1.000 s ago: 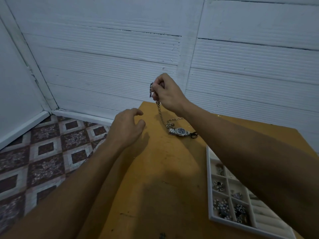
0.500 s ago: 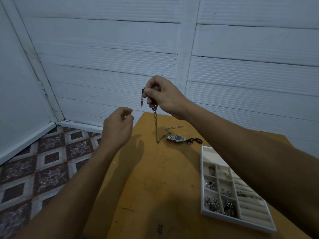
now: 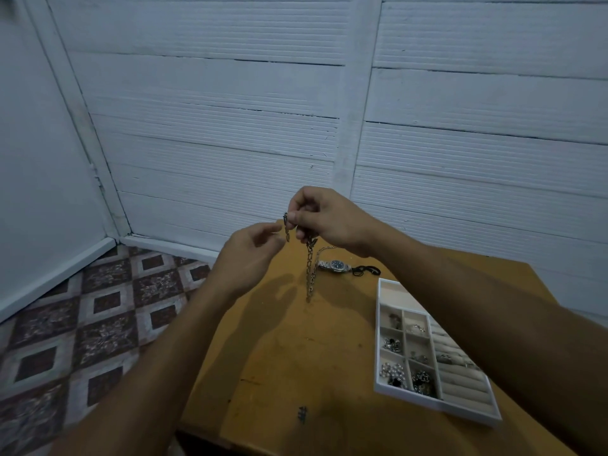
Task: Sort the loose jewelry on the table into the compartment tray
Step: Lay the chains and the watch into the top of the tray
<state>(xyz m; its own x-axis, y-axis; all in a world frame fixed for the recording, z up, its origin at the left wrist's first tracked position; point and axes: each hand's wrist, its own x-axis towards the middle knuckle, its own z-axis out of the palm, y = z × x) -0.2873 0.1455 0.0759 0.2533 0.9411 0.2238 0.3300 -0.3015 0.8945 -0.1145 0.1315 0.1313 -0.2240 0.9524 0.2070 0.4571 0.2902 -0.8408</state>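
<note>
Gripping a link chain [image 3: 309, 268] in the right hand [image 3: 329, 222], fingers curled round its upper part, above the far end of the table [image 3: 279, 357]. Hanging from that fist in one long strand, with the lower tip just over or just touching the wood; hard to tell which. Sticking out left of the knuckles, a short end of the same chain. Reaching to that short end with the left hand [image 3: 250, 255], thumb and forefinger close together beside it; pinching or only near, impossible to say. Lying on the table behind the strand: a watch [image 3: 335, 266] with a dark dial, partly hidden by the chain, and a black cord [image 3: 365, 270] beside it. Sitting near the right edge: the tray [image 3: 437, 405], with small pieces in its square compartments too dim to name and its right side covered by the right forearm.
</note>
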